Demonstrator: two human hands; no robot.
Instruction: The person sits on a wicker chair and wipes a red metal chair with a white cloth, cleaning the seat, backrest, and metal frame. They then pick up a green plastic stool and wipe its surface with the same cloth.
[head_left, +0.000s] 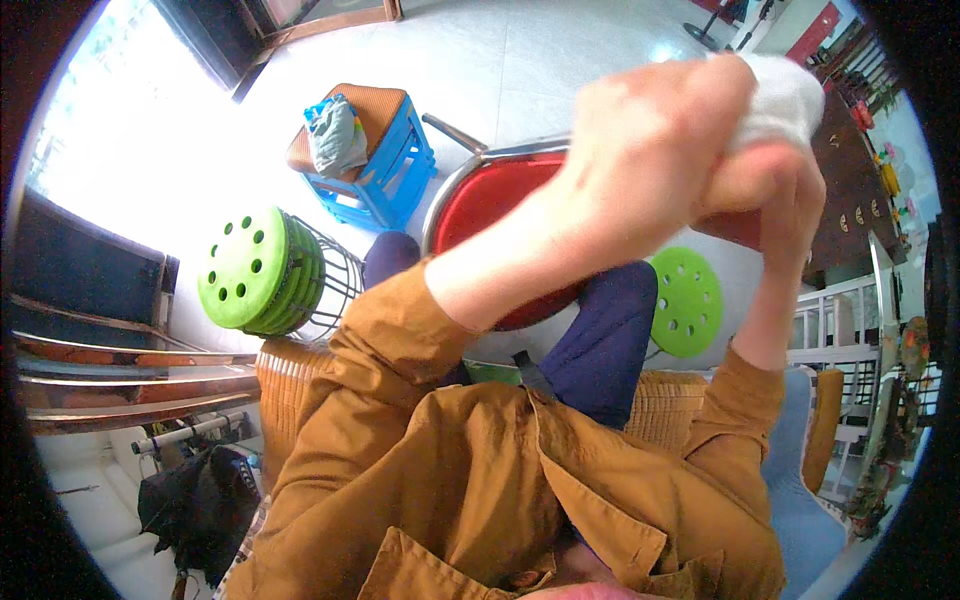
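Observation:
Both forearms are raised to the upper right, in rolled brown sleeves. A bunched white cloth item (784, 101) is at the far side of my hands; its exact kind is not clear. My left hand (664, 127) is closed against its near side, knuckles up. Just below and to the right, my right hand (791, 180) grips its lower edge, partly covered by the left. The hands touch or overlap, and their fingertips are hidden. Behind my left forearm stands a red seat (495, 199) with a chrome frame, in front of my knees.
A blue plastic stool (375, 187) with a brown top carries a crumpled grey-green cloth (337, 139). Green perforated round stools (244, 274) are stacked to the left; another green round top (686, 301) lies right of my knee. I sit on a woven bench (667, 405). A dark cabinet (847, 195) stands right.

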